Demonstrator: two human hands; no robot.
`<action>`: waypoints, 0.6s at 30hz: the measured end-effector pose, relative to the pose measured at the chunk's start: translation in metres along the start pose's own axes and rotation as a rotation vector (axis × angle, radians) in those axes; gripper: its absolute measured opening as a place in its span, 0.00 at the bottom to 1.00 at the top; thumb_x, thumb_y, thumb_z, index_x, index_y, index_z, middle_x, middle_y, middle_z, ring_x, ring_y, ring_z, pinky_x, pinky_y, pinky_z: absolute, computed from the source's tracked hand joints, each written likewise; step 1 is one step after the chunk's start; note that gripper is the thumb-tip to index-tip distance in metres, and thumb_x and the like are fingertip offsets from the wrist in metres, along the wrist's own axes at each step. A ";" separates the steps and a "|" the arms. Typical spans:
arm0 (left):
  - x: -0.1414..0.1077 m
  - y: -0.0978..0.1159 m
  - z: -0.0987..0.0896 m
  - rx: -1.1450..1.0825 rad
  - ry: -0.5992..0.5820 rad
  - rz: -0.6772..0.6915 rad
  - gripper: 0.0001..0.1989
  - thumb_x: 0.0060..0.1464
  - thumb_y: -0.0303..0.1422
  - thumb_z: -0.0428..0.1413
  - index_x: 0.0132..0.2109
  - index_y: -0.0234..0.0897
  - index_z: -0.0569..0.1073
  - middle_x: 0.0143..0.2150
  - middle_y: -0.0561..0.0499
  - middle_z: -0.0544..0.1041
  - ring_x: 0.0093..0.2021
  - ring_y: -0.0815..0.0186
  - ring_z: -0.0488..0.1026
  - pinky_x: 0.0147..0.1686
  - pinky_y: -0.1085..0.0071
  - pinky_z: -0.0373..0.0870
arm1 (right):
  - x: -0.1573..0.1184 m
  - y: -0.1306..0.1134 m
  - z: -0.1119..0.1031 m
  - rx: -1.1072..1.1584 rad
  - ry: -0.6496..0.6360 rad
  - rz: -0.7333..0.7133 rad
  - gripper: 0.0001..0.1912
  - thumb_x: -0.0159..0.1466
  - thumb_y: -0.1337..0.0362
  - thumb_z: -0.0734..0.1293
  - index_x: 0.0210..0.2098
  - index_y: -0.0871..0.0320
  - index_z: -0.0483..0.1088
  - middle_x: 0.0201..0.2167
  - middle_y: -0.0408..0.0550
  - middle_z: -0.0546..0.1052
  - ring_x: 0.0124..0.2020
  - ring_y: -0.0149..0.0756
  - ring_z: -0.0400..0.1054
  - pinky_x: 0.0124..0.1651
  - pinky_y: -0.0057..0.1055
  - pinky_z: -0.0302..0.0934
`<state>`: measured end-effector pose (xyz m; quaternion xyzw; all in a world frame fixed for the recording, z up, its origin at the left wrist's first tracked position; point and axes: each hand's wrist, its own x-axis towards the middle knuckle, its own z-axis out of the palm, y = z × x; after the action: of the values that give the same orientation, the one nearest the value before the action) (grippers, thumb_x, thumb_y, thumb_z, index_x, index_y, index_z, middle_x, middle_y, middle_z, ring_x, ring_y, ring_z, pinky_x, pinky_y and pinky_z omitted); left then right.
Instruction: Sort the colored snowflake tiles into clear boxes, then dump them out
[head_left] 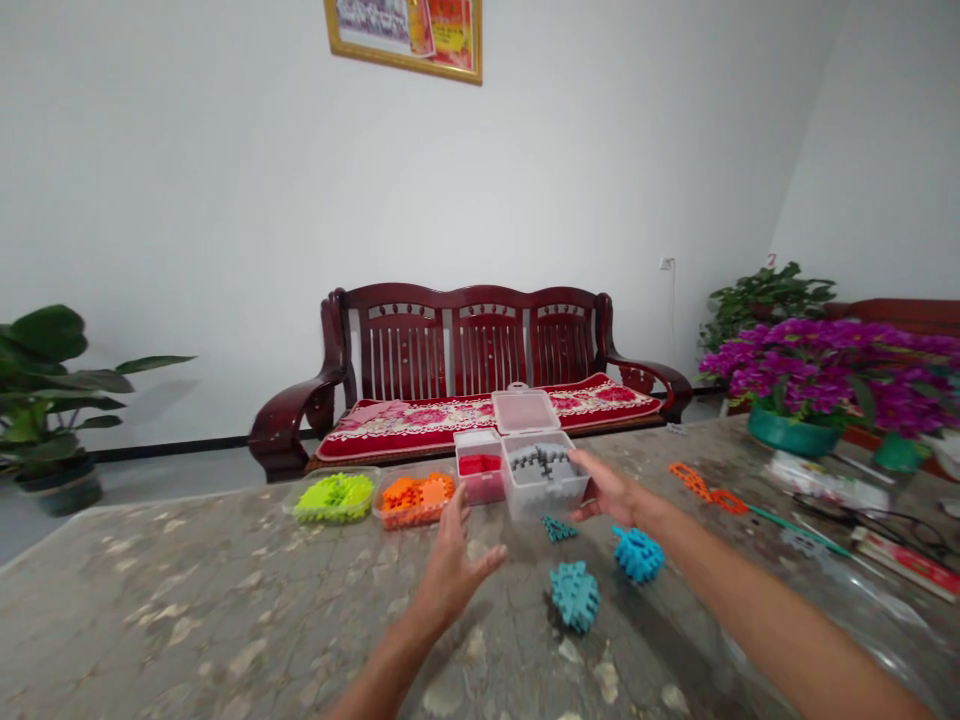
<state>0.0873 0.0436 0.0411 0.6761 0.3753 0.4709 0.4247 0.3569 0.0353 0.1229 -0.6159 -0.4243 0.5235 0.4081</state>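
Note:
My right hand point(606, 486) grips the right side of a clear plastic box point(546, 498), thumb low at its front corner and fingers by the rim. Grey interlocking pieces point(538, 460) lie inside, and its hinged lid point(525, 411) stands open behind. My left hand point(454, 568) is open, thumb spread, in front of a smaller box point(487, 488) with red pieces and a tray of orange pieces point(417, 492). Close to the clear box lies a small teal piece point(558, 529). Nearer me are a teal cluster point(575, 596) and a blue cluster point(637, 555) of joined pieces.
A tray of lime-green pieces point(335, 497) stands at the left. Orange glasses-shaped pieces point(707, 488), a green stick point(799, 528), books point(907, 565) and a pot of purple flowers point(795, 430) occupy the right. Behind the table point(225, 600) is a wooden bench point(469, 340).

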 end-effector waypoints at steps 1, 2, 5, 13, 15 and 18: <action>-0.006 -0.009 0.000 0.016 0.007 -0.067 0.47 0.47 0.45 0.62 0.68 0.36 0.52 0.66 0.33 0.60 0.63 0.46 0.66 0.57 0.50 0.67 | 0.008 -0.002 -0.010 -0.006 0.054 0.004 0.23 0.67 0.47 0.54 0.44 0.55 0.71 0.39 0.51 0.78 0.36 0.38 0.71 0.34 0.34 0.71; -0.013 -0.019 -0.001 0.032 0.007 -0.134 0.44 0.47 0.44 0.61 0.67 0.35 0.55 0.64 0.33 0.64 0.58 0.47 0.70 0.53 0.51 0.70 | 0.016 -0.004 -0.020 -0.018 0.098 0.010 0.22 0.67 0.47 0.54 0.44 0.55 0.71 0.38 0.51 0.78 0.36 0.38 0.71 0.35 0.34 0.71; -0.034 -0.042 -0.005 0.143 -0.007 -0.231 0.34 0.47 0.38 0.58 0.61 0.34 0.64 0.58 0.36 0.71 0.51 0.52 0.75 0.49 0.56 0.73 | 0.044 -0.004 -0.039 -0.069 0.166 0.050 0.21 0.66 0.46 0.56 0.44 0.54 0.70 0.35 0.50 0.77 0.34 0.38 0.70 0.33 0.34 0.70; -0.047 -0.053 -0.009 0.404 -0.096 -0.132 0.27 0.49 0.30 0.53 0.57 0.38 0.71 0.53 0.44 0.76 0.52 0.57 0.75 0.54 0.63 0.70 | 0.111 0.022 -0.027 -0.135 0.214 0.160 0.23 0.67 0.44 0.57 0.47 0.56 0.69 0.38 0.51 0.77 0.35 0.38 0.71 0.33 0.33 0.69; -0.045 -0.056 -0.011 0.422 -0.128 -0.086 0.25 0.49 0.29 0.53 0.55 0.39 0.73 0.52 0.44 0.77 0.53 0.57 0.75 0.55 0.64 0.70 | 0.124 0.023 -0.022 -0.138 0.223 0.175 0.22 0.70 0.47 0.56 0.50 0.57 0.68 0.43 0.52 0.76 0.39 0.38 0.72 0.37 0.36 0.70; -0.044 -0.062 -0.014 0.459 -0.159 -0.034 0.22 0.48 0.27 0.54 0.52 0.40 0.76 0.52 0.44 0.77 0.55 0.56 0.74 0.57 0.63 0.69 | 0.139 0.022 -0.016 -0.151 0.240 0.164 0.19 0.69 0.53 0.63 0.54 0.59 0.68 0.51 0.52 0.73 0.46 0.40 0.72 0.46 0.42 0.70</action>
<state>0.0555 0.0286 -0.0277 0.7834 0.4492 0.3114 0.2960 0.3880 0.1598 0.0629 -0.7356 -0.3591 0.4441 0.3643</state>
